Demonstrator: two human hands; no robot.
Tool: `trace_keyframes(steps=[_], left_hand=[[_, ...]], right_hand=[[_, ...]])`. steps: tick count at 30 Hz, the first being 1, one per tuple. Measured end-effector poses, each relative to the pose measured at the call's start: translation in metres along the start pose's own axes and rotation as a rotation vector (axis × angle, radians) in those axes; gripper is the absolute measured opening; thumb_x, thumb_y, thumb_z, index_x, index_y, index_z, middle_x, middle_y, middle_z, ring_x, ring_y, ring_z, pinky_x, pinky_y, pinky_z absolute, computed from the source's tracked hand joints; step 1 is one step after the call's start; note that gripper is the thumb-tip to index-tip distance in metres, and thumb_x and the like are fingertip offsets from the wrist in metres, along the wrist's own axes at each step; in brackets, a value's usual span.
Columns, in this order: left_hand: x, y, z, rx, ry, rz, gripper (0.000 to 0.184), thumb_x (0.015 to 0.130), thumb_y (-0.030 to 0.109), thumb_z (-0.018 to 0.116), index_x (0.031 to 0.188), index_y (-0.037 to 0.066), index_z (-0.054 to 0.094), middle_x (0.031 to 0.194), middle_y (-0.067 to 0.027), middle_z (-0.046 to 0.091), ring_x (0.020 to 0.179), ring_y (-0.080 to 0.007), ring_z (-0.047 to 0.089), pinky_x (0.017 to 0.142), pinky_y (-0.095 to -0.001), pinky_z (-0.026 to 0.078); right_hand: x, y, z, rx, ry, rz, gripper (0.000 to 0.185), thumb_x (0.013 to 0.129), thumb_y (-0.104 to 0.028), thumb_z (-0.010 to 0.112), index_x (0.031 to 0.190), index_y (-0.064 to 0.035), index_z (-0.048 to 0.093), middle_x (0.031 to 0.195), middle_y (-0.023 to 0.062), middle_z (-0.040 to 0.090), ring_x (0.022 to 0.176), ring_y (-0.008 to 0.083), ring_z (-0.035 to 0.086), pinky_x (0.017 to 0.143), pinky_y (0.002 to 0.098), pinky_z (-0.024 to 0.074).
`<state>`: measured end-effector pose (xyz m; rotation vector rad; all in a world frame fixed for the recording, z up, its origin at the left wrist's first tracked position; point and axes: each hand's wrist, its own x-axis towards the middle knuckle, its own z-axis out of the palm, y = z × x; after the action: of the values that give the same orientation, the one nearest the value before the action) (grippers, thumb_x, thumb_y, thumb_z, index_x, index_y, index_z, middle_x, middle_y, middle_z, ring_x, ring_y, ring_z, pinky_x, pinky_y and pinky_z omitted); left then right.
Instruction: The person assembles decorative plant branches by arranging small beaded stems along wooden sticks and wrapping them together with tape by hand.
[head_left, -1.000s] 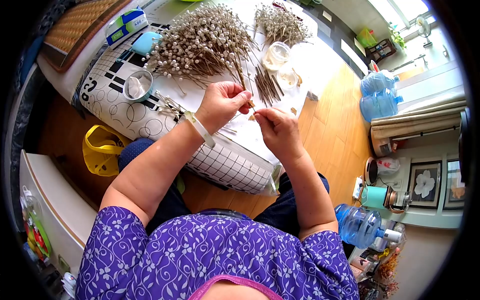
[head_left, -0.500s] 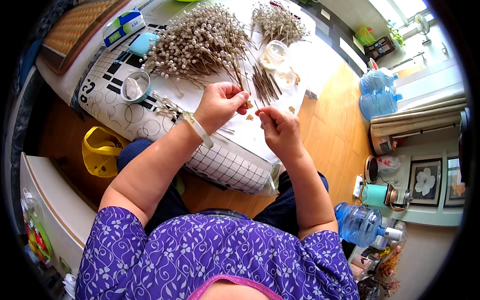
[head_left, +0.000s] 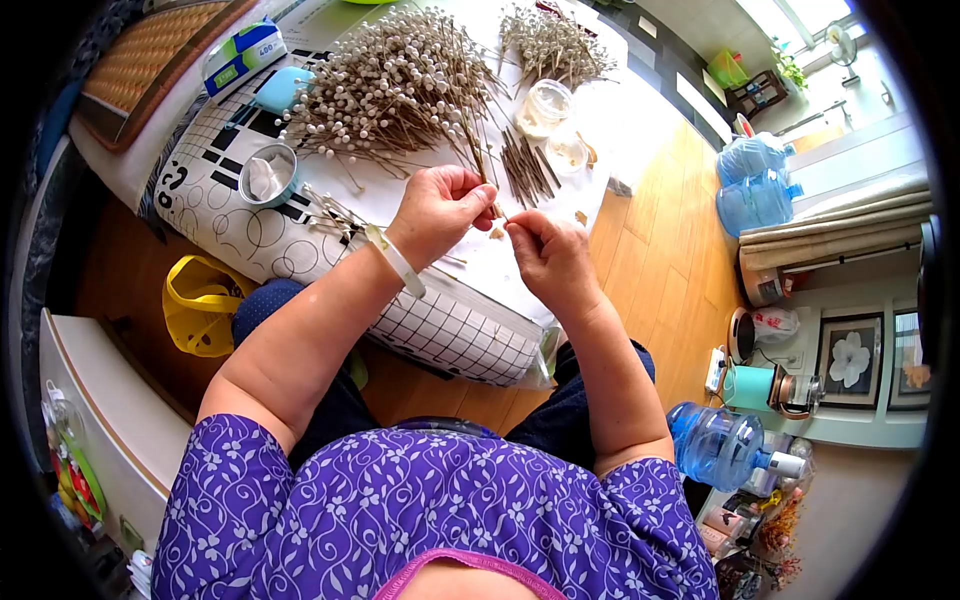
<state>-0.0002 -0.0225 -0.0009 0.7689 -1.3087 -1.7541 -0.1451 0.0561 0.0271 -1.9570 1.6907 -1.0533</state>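
My left hand [head_left: 443, 208], with a pale bangle at the wrist, is closed around a thin brown stem [head_left: 481, 165] that runs up toward a heap of white-beaded stems [head_left: 380, 85]. Close beside it, my right hand [head_left: 552, 262] pinches at the stem's lower end. Whatever thin piece lies between those fingertips is too small to make out. Just beyond the hands lie several short brown sticks [head_left: 527, 168]. Small tan scraps [head_left: 581, 217] are scattered on the white tabletop near my right hand.
A second bunch of beaded stems [head_left: 558, 48] lies at the back, near an open clear jar [head_left: 545, 106] and a round lid [head_left: 567, 152]. To the left are a blue tin [head_left: 268, 175], a light-blue object [head_left: 284, 90] and a tissue pack [head_left: 244, 56]. A yellow bag [head_left: 200, 305] hangs below.
My right hand has moved left and turned inward, its fingertips now nearer to my left hand. The left hand keeps its hold on the stem in almost the same place.
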Motion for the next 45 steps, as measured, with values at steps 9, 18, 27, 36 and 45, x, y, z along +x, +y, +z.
trace_keyframes(steps=[9,18,27,36,45], left_hand=[[0.000,0.003,0.001,0.015,0.003,-0.016,0.017,0.081,0.012,0.059,0.079,-0.004,0.057,0.069,-0.0079,0.060,0.059,-0.0105,0.057,0.055,-0.0216,0.047],[0.000,0.005,0.002,0.013,0.006,-0.004,0.015,0.081,0.009,0.058,0.078,-0.005,0.057,0.068,-0.0083,0.060,0.057,-0.0098,0.056,0.054,-0.0208,0.047],[-0.005,0.008,0.003,0.045,-0.042,-0.009,0.013,0.080,0.008,0.060,0.076,-0.004,0.057,0.067,-0.0075,0.059,0.055,-0.0090,0.054,0.051,-0.0202,0.045],[-0.011,0.012,0.001,0.060,-0.065,-0.005,0.012,0.079,0.008,0.061,0.076,-0.004,0.057,0.065,-0.0055,0.059,0.056,-0.0073,0.054,0.051,-0.0192,0.045],[-0.025,0.006,0.011,0.330,-0.104,0.231,0.011,0.079,0.007,0.060,0.081,-0.003,0.061,0.065,-0.0011,0.059,0.058,-0.0045,0.052,0.051,-0.0179,0.043]], right_hand=[[-0.005,-0.008,-0.002,0.047,0.073,0.012,0.006,0.074,-0.007,0.060,0.072,-0.0034,0.056,0.060,0.0122,0.055,0.056,0.0264,0.056,0.051,0.0322,0.0432],[0.013,0.038,-0.008,0.070,0.143,0.172,0.010,0.076,-0.011,0.061,0.074,-0.0013,0.061,0.060,0.0121,0.060,0.051,0.0155,0.058,0.050,0.0279,0.0449],[0.085,0.117,-0.041,-0.558,0.150,0.294,0.022,0.075,-0.026,0.059,0.076,-0.0045,0.064,0.070,0.0143,0.061,0.068,0.0296,0.059,0.066,0.0355,0.0454],[0.080,0.062,-0.031,-0.555,0.096,0.269,0.026,0.083,-0.029,0.054,0.080,-0.0051,0.063,0.071,0.0110,0.062,0.061,0.0174,0.057,0.055,0.0290,0.0436],[0.021,-0.002,0.006,0.628,-0.050,0.281,0.016,0.076,-0.012,0.065,0.069,0.0016,0.060,0.061,0.0005,0.056,0.056,0.0049,0.048,0.050,0.0189,0.0394]])
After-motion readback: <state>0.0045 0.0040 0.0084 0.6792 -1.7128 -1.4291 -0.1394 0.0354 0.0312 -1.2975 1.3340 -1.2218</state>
